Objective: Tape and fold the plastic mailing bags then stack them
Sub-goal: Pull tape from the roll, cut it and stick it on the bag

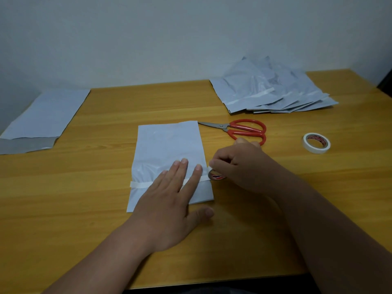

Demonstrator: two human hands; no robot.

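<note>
Left hand point(169, 200): you are pressing flat fingers on the folded bag point(169, 149), holding nothing.
Right hand point(239, 164): you are gripping the tape roll point(217, 176) just right of the bag; keep the strip point(141, 184) taut.

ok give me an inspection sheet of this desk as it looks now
surface: wooden table.
job's things: folded bag with a tape strip across it; pile of bags far right; flat bag far left.
clutter: red scissors; spare tape roll.
grippers: left hand presses flat on the folded bag; right hand holds a small tape roll.
cables: nothing seen.
surroundings: plain wall.
</note>
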